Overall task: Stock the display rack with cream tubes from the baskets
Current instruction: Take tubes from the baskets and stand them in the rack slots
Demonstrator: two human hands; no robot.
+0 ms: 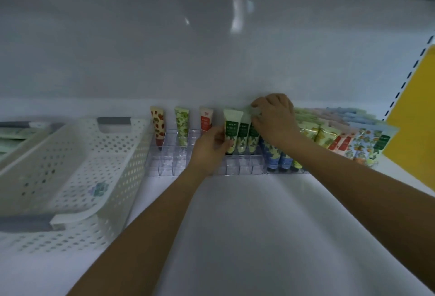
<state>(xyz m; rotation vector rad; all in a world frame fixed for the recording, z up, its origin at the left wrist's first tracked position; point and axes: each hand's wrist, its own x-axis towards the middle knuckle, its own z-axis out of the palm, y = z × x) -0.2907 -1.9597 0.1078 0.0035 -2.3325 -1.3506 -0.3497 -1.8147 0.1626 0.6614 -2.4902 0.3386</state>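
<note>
A clear plastic display rack stands at the back of the white shelf. My left hand pinches a green-labelled cream tube that stands upright in the rack's middle. My right hand grips the top of another green tube two slots to the right. A third green tube stands between them. A strawberry tube, a light green tube and a red-labelled tube stand apart at the rack's left. Blue tubes and many others fill the right side.
A white perforated basket with grey handles sits at the left, with nothing visible inside it. Behind it a second basket holds pale green tubes. A yellow panel stands at the right edge. The white back wall is close behind the rack.
</note>
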